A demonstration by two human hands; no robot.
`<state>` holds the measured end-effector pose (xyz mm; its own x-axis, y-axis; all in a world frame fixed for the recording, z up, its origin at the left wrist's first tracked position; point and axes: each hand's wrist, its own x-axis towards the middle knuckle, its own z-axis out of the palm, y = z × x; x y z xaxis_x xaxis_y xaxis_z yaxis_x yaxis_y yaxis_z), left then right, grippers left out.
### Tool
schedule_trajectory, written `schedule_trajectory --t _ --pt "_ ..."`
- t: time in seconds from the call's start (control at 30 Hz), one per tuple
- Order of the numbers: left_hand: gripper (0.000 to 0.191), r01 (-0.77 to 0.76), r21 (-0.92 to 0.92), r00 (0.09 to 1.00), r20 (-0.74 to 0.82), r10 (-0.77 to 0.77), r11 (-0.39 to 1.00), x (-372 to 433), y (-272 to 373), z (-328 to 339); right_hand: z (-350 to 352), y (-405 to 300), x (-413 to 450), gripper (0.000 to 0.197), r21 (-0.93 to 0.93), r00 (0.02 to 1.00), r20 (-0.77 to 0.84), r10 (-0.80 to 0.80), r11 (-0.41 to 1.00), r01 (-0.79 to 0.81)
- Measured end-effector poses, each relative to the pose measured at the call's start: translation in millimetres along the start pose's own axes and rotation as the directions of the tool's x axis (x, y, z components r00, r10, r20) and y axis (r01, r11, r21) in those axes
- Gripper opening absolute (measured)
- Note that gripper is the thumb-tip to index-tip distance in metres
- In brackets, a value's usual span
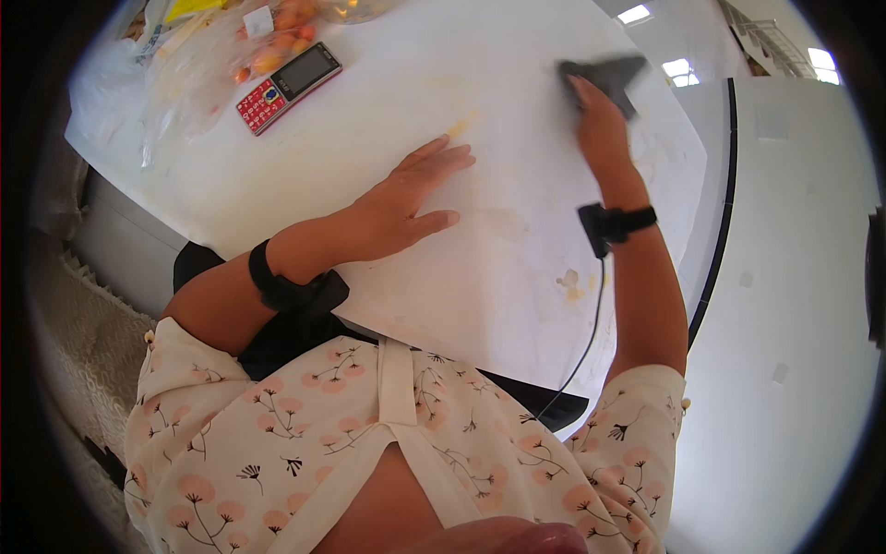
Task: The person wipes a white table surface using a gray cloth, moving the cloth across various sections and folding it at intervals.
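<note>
My right hand [601,118] grips a dark grey cloth [609,77] over the far right part of the white table [387,291]. Motion blurs the cloth, and my fingers are partly hidden. My left hand [408,190] lies at the table's middle with its fingers apart, holding nothing. Just beyond its fingertips is a yellowish smear [462,124] on the tabletop. More yellow and brown stains [572,285] mark the surface nearer me on the right.
A red keypad phone [289,88] lies at the back left. Beside it are clear plastic bags [173,90] and orange-red fruit [270,59]. A thin cable [597,311] runs from my right wrist strap [616,225] toward my body. A patterned sofa [90,332] stands at left.
</note>
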<state>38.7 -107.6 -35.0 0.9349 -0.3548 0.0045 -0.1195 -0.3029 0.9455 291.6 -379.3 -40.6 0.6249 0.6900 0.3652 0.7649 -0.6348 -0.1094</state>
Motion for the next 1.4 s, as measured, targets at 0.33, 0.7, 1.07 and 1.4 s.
schedule_trajectory --t 0.33,0.7,1.07,1.4 --pt "0.052 -0.023 0.034 0.999 0.045 0.021 0.999 1.0 -5.2 -2.9 -24.8 10.7 -8.1 0.056 -0.154 0.979 0.151 0.133 0.982 -0.110" --pt "0.038 -0.035 0.050 0.997 0.076 0.031 0.998 0.9 -3.2 -1.9 -74.5 110.1 -108.4 0.056 -0.262 0.782 0.050 0.621 0.764 -0.590" --pt "0.034 -0.046 0.065 0.998 0.056 0.043 0.997 -1.5 -9.7 -2.0 -52.6 -147.7 -48.9 0.058 0.046 0.975 0.219 0.029 0.998 -0.040" --pt "0.031 -0.030 0.058 0.997 0.070 0.026 0.998 0.6 -6.7 -0.1 -110.4 -9.7 -177.3 0.057 -0.298 0.830 0.103 0.548 0.813 -0.500"
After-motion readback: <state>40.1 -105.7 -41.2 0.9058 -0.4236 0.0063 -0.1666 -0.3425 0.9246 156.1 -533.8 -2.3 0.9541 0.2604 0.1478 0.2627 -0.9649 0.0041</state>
